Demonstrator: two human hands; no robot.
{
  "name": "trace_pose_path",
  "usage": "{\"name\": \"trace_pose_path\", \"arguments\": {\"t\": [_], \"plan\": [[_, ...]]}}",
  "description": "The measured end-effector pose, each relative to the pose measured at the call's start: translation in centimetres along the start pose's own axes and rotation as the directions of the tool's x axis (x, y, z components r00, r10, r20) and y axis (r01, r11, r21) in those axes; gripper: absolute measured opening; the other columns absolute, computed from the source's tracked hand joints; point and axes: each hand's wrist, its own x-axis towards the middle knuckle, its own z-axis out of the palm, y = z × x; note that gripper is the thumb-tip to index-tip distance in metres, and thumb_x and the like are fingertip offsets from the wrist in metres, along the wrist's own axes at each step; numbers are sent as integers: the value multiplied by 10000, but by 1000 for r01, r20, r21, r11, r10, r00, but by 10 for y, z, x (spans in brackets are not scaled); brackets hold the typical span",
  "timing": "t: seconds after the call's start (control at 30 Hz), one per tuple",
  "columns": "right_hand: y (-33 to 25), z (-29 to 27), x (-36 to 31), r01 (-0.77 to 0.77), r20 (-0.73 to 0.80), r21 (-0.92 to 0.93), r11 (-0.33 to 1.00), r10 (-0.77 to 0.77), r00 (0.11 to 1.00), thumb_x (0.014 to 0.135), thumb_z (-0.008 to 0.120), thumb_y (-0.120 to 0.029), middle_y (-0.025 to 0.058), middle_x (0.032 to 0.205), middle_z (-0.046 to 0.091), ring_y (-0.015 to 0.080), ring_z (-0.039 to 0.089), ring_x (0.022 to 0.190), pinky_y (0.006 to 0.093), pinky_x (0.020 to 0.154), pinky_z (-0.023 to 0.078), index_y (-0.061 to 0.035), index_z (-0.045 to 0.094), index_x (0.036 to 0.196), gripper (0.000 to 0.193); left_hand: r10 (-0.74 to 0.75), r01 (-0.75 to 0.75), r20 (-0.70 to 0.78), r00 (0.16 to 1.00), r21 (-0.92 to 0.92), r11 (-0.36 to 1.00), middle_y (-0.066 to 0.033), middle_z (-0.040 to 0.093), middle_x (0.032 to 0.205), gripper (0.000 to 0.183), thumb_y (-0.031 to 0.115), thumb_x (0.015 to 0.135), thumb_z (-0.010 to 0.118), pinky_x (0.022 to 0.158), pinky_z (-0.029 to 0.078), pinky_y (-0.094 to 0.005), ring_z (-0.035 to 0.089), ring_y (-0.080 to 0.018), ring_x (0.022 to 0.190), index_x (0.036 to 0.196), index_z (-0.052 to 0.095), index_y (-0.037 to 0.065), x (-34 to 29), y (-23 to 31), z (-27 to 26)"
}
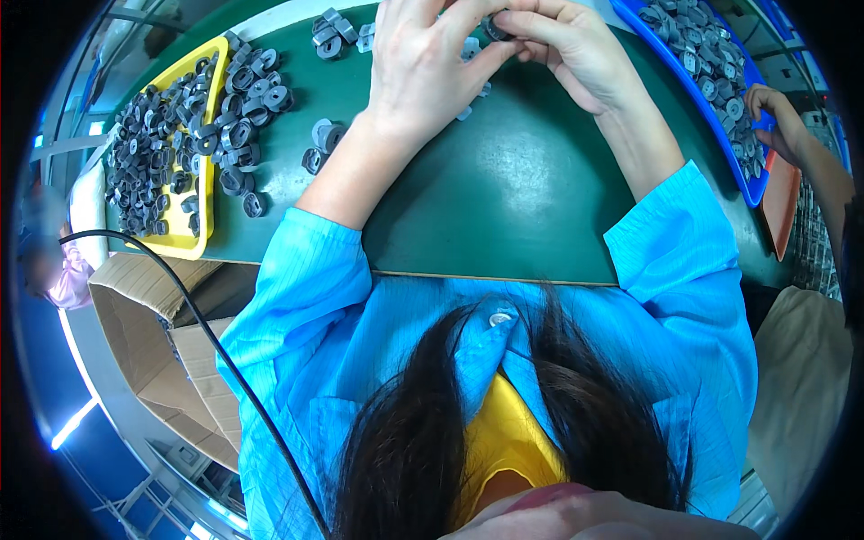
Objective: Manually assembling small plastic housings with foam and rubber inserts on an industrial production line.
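Observation:
Both hands meet over the far middle of the green table. A small dark round plastic part (495, 29) is pinched between the fingertips of my left hand (427, 67) and my right hand (571, 49). Its far side is cut off by the picture's edge and the fingers. Pale grey plastic pieces (470, 49) lie under and beside my hands, partly hidden. Left of my left hand is a small cluster of dark grey round parts (331, 36). A few more grey parts (324, 144) rest close to my left forearm.
At the left, a yellow tray (209, 193) holds many dark parts, with a loose pile (247, 112) beside it. A blue tray (754, 184) of grey pieces stands right, where another person's hand (778, 121) reaches in. An orange tray (781, 211) adjoins it. A cardboard box (148, 346) sits below left.

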Motion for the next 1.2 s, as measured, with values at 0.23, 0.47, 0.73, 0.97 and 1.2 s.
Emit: {"name": "trace_pose_path", "arguments": {"t": [0.23,0.47,0.73,0.97,1.2], "plan": [[28,-34,2,-160,248,138,977,122,961,885,725,-91,-1,974,653,78,619,869,252,805,513,-7,688,1160,290,-13,52,224,975,-169,984,-97,663,1073,498,83,752,816,959,421,-429,592,-315,1044,1228,676,110,-1,-7,-7],[27,-35,11,-161,349,205,965,81,934,876,704,-76,-17,958,620,85,609,885,261,830,510,-23,668,1208,338,46,102,373,926,-366,925,-93,667,1097,503,93,818,772,1018,394,-429,584,-291,1116,1312,685,134,5,-15,-17],[25,-17,12,-150,258,213,965,93,962,894,705,-95,-20,971,627,81,602,887,248,820,490,-38,672,1170,284,211,-194,123,970,-137,971,-22,672,1010,437,96,761,787,972,395,-416,615,-211,976,1186,694,143,-1,-12,-2],[8,-16,6,-100,147,204,974,71,987,909,705,-111,-23,982,634,78,595,889,236,812,473,-51,675,1137,238,130,-142,-83,988,-151,978,-43,647,945,484,59,736,802,929,417,-399,631,-241,920,1202,681,100,8,7,-3],[37,-38,1,-114,38,206,972,109,993,925,706,-127,-26,993,641,75,589,891,225,804,456,-64,678,1105,193,42,6,264,964,-180,984,-156,577,1271,578,74,735,774,1059,406,-453,527,-354,1240,1290,613,76,9,-14,-24]]}}
